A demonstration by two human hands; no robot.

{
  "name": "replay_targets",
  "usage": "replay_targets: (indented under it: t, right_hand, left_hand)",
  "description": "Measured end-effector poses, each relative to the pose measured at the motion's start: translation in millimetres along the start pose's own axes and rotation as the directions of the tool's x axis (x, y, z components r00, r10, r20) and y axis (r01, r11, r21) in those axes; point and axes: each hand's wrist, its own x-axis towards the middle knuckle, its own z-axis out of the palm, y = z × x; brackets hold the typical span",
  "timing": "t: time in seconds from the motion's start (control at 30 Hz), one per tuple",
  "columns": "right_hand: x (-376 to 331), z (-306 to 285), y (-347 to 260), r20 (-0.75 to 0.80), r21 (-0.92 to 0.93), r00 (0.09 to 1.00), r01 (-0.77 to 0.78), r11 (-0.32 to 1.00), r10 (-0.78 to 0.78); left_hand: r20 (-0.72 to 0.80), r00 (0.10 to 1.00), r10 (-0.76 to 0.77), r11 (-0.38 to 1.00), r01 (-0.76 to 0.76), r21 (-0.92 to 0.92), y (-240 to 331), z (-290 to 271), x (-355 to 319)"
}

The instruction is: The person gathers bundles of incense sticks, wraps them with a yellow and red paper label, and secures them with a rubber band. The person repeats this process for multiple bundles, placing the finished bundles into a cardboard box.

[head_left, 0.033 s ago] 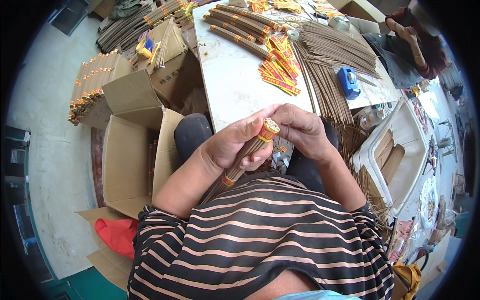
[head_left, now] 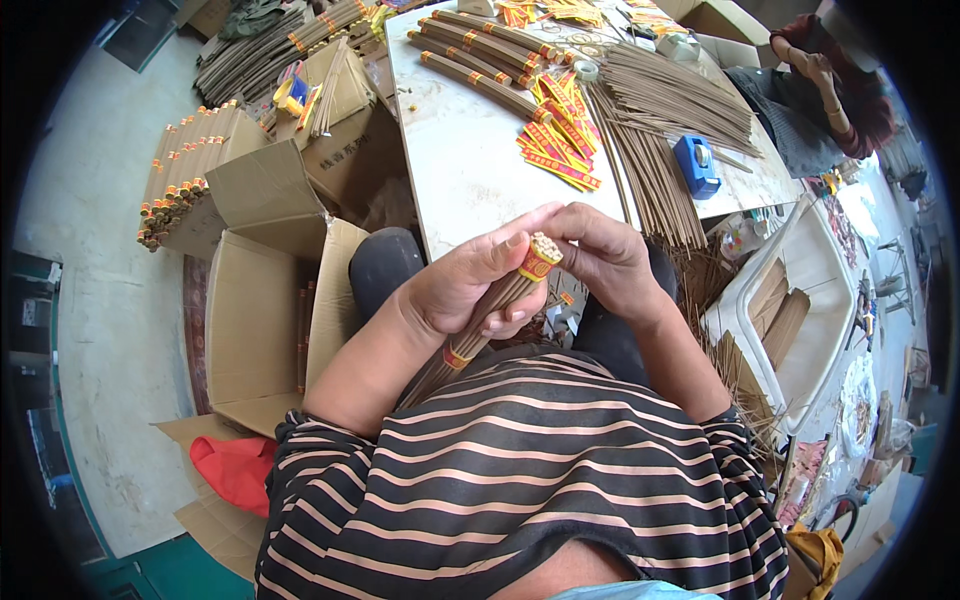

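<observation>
My left hand (head_left: 458,287) is wrapped round a bundle of brown incense sticks (head_left: 493,312), held at a slant in front of my striped top. A red-and-yellow paper band (head_left: 536,263) circles the bundle's upper end, where the pale stick tips face up. A second band (head_left: 457,358) sits lower down, close to my belly. My right hand (head_left: 606,262) is closed against the banded end from the right; its fingertips are partly hidden behind the bundle.
The white table (head_left: 455,180) ahead carries finished bundles (head_left: 480,75), loose paper labels (head_left: 560,150), loose sticks (head_left: 680,95) and a blue tape dispenser (head_left: 697,167). An open cardboard box (head_left: 255,320) stands left, a white tub (head_left: 800,330) right. Another person (head_left: 830,90) sits across.
My right hand's knuckles have lifted very slightly at the banded end. The bundle and my left hand stay almost in place.
</observation>
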Motion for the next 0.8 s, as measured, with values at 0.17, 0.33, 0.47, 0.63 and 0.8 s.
replay_targets:
  t: [0.17,0.33,0.47,0.63,0.8]
  right_hand:
    - [-4.8,-6.8,-0.3,-0.335,0.267,0.926,-0.085,0.960,0.175]
    - [-16.7,-14.9,2.6,-0.412,0.298,0.887,-0.086,0.951,0.209]
    - [-27.4,-15.9,6.6,-0.400,0.300,0.881,-0.136,0.944,0.254]
    - [-29.9,-13.1,5.4,-0.284,0.322,0.895,-0.249,0.913,0.345]
    - [-17.7,16.6,2.2,0.291,0.353,0.803,-0.595,0.722,0.519]
  left_hand:
    - [-0.138,0.914,0.382,0.865,-0.301,0.401,52.8,42.9,-1.0]
    - [0.136,0.609,0.782,0.365,-0.624,0.691,92.2,60.7,2.1]
    - [0.233,0.395,0.889,0.039,-0.571,0.820,85.0,36.9,22.0]
    - [0.144,0.364,0.920,0.042,-0.457,0.889,72.3,9.5,31.6]
    - [0.170,0.143,0.975,-0.079,-0.490,0.868,80.1,20.9,37.8]
